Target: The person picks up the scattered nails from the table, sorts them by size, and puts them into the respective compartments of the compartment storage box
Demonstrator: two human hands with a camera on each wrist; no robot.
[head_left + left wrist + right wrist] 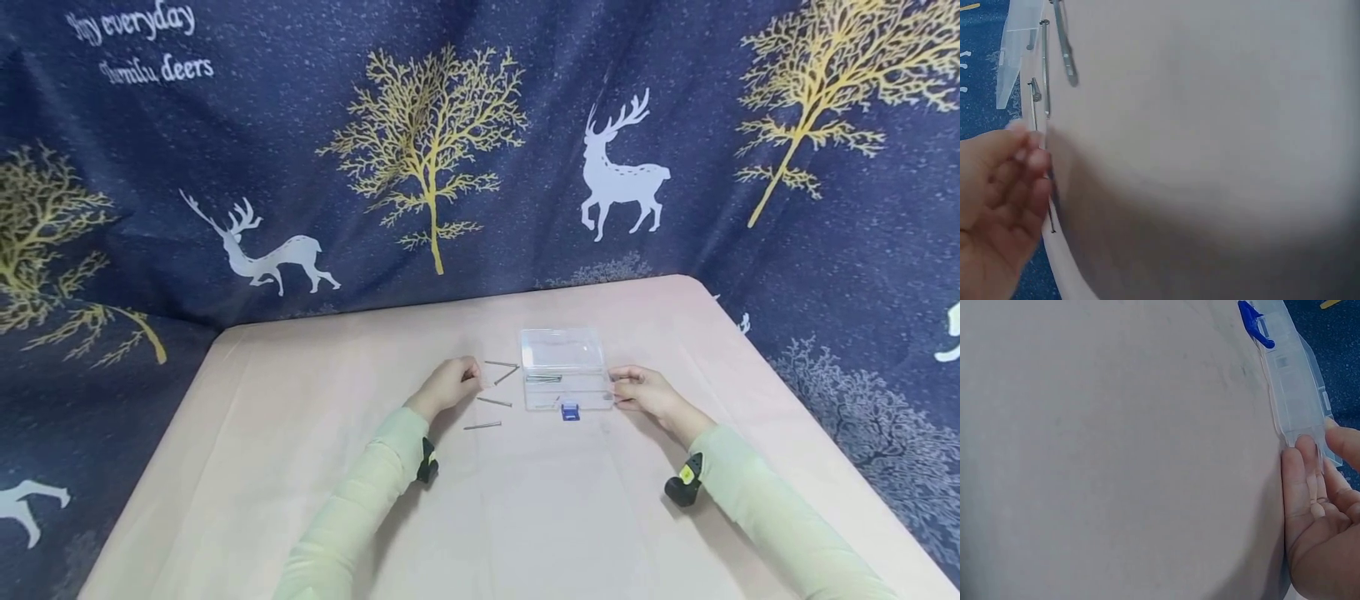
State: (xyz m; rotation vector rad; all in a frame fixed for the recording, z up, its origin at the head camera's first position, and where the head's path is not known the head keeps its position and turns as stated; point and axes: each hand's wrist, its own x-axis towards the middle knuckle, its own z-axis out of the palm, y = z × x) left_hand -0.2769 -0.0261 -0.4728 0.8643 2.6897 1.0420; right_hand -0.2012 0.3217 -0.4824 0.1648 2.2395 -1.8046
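Note:
A clear plastic box lies with its lid raised at the back and a blue latch in front. Several nails are inside it. My left hand, left of the box, pinches a nail whose end shows below the fingers in the left wrist view; the fingers hide the rest. Loose nails lie close by, one just right of the fingertips and another nearer me. My right hand holds the box's right end between thumb and fingers.
A pale pink cloth covers the table, its far edge against a dark blue curtain printed with deer and trees. Two more nails meet at an angle just left of the box. Each wrist carries a black camera.

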